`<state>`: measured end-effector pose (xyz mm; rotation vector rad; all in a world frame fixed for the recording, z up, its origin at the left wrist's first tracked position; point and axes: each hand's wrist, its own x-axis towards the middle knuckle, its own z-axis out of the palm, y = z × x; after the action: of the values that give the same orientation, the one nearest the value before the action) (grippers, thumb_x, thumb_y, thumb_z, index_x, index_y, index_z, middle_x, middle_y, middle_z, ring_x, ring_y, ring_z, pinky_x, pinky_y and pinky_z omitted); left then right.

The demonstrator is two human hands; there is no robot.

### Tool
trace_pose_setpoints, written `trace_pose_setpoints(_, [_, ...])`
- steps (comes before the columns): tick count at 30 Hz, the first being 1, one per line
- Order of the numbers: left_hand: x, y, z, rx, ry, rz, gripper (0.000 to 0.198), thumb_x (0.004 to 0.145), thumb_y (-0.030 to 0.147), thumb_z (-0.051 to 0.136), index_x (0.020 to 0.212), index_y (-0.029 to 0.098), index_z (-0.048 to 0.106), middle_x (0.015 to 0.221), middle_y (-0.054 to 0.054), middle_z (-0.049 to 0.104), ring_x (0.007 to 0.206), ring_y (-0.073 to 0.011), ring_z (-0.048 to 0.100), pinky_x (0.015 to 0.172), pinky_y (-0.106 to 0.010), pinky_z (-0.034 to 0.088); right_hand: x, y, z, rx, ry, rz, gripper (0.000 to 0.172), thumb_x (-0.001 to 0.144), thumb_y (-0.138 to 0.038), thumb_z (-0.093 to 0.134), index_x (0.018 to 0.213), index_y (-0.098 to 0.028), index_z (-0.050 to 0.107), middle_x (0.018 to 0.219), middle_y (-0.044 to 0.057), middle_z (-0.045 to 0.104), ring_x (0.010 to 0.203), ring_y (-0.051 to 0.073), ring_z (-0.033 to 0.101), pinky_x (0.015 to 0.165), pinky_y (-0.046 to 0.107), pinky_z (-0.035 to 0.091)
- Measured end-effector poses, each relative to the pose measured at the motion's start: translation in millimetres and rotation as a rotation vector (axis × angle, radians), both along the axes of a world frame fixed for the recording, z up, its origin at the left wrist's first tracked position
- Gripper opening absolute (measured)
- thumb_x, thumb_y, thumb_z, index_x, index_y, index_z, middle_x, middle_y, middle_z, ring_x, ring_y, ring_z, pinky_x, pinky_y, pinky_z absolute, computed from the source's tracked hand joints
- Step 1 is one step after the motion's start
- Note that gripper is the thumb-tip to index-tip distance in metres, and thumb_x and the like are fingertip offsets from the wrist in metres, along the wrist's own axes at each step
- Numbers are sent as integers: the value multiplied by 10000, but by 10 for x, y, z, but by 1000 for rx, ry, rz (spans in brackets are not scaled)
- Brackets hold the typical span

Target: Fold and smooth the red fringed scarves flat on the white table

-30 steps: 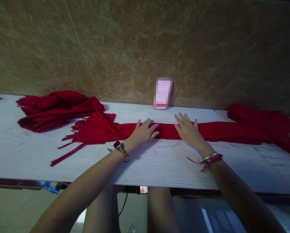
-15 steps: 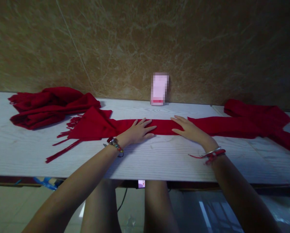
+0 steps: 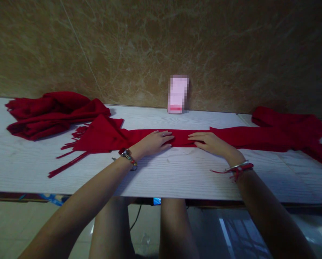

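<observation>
A red scarf (image 3: 181, 138) lies stretched lengthwise across the white wood-grain table, folded into a narrow band in the middle. Its left end flares out into a fringe, and its right part lies wider and bunched. My left hand (image 3: 156, 141) rests flat on the band, fingers stretched toward the right. Facing it, my right hand (image 3: 208, 141) lies on the same band with its fingers extended to the left. A short stretch of cloth shows between the two hands. Neither hand grips the fabric.
Another crumpled red fringed cloth (image 3: 55, 115) lies at the back left. A pink box-like item (image 3: 177, 94), blurred by pixels, leans on the brown marbled wall (image 3: 139, 46). The table's front edge (image 3: 198, 198) runs just above my knees. Something blue (image 3: 51, 199) sits below it on the left.
The fingers of both hands have drawn closer together, still flat on the scarf. My right hand has shifted slightly. The whole view has tilted a little, and the scarf lies as before.
</observation>
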<state>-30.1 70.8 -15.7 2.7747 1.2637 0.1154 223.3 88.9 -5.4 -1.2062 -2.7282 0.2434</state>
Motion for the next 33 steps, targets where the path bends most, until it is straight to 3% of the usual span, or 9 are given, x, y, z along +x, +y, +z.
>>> trace_pose_setpoints(4, [-2,-3,-12,-12,-4,-9,474,965,362,316,1380,154,411,1461,-115,387,1283,-199,426,1070,-319,308,-4,-8,41,52,44,-61,364,854,-186,408,1068,-231,699,1126,12,695,1047,204,634,953,397,483])
trace_pose_setpoints(7, [-18,-15,-24,-60,22,35,529,959,408,325,1443,195,296,1524,-109,260,1375,-238,280,1113,-409,234,3,-24,72,111,101,-114,359,862,-206,405,1062,-240,700,1088,8,710,1018,209,648,930,403,496])
trace_pose_setpoints(11, [-43,-28,-15,-149,80,70,536,962,457,265,1458,256,252,1555,-74,150,1419,-291,125,1114,-536,153,46,-30,69,31,38,-34,320,837,-238,454,1010,-240,723,1094,10,708,1035,211,641,943,394,492])
trace_pose_setpoints(17, [-74,-30,15,-176,99,64,524,957,476,247,1455,314,245,1561,-39,136,1421,-295,106,1113,-539,144,51,-43,55,-14,22,-22,312,829,-296,496,1056,-253,705,1179,15,669,1106,227,602,996,424,452])
trace_pose_setpoints(22, [-98,-41,62,-237,130,39,508,946,489,277,1438,363,271,1568,-25,94,1421,-322,64,1105,-567,121,-130,-70,-47,36,102,-157,452,916,-348,368,1317,-204,518,1366,63,530,1289,216,440,1083,436,339])
trace_pose_setpoints(27, [-177,-10,76,-278,133,-2,475,929,511,294,1388,408,361,1567,26,105,1421,-322,75,1104,-566,127,-199,-65,-208,-80,-124,-273,527,939,-382,286,1450,-253,300,1537,56,246,1407,265,178,1097,580,195])
trace_pose_setpoints(30, [-181,-10,72,-271,102,-11,459,940,485,286,1386,409,361,1566,28,111,1422,-311,77,1107,-559,124,-162,-56,-230,-89,-133,-259,526,940,-420,250,1458,-325,254,1551,21,206,1410,274,155,1084,604,192])
trace_pose_setpoints(33, [-93,-35,54,-187,19,30,470,964,435,243,1431,389,269,1567,9,115,1426,-279,75,1114,-542,112,-178,-62,-222,-41,-74,-275,531,941,-450,224,1461,-346,237,1554,19,200,1412,276,139,1083,606,188])
